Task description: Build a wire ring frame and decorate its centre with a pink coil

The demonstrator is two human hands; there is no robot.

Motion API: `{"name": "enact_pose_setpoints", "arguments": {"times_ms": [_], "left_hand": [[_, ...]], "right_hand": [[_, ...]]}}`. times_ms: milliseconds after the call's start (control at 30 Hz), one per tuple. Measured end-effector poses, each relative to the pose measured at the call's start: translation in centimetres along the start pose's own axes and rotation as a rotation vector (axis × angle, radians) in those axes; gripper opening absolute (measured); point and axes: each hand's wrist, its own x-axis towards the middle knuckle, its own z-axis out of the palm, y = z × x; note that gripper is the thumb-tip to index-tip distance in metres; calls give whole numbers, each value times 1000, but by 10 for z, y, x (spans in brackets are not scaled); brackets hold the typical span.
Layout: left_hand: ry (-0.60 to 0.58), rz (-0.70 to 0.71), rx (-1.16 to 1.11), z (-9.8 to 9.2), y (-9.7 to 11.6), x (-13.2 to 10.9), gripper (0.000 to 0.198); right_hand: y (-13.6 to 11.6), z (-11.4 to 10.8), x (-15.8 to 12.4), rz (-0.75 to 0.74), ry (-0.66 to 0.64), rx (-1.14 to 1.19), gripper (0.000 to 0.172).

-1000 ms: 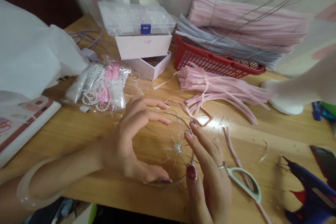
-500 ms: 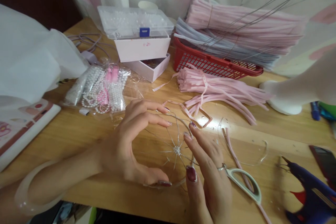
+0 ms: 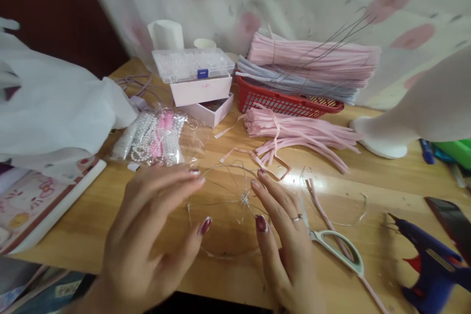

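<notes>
Left hand (image 3: 154, 235): since 0.5 s ago it has uncurled off the rim of the wire frame (image 3: 245, 199); now spread wide just above it, holding nothing.
Right hand (image 3: 285, 240): placed as before, fingers loosely spread, tips by the hub, gripping nothing.
Wire frame: flat near the worktop's (image 3: 386, 181) front edge, between both hands.
Handling: probably light, springy, easily bent; pinch the rim with 2 fingertips, not the spokes.

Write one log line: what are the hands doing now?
left hand: open, over wire frame | right hand: open, beside its hub | scissors: on table, beside right hand
</notes>
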Motion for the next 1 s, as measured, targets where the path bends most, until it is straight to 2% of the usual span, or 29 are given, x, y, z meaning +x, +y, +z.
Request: {"name": "enact_pose_setpoints", "arguments": {"times_ms": [100, 167, 233, 333, 600, 833, 1000], "left_hand": [[7, 33, 53, 12, 18, -32, 64], [0, -15, 50, 27, 28, -47, 66], [51, -65, 37, 41, 37, -55, 65], [65, -97, 20, 55, 45, -58, 62], [70, -83, -11, 58, 39, -57, 65], [97, -50, 47, 63, 35, -57, 40], [85, -30, 58, 62, 34, -58, 38]], "right_hand": [[0, 0, 1, -11, -4, -3, 50], [1, 1, 1, -11, -4, -5, 51], [1, 2, 0, -11, -2, -6, 51], [2, 2, 0, -10, 0, -3, 51], [2, 2, -1, -15, 7, 8, 50], [-1, 0, -3, -12, 11, -2, 48], [-8, -19, -9, 73, 248, -6, 40]]}}
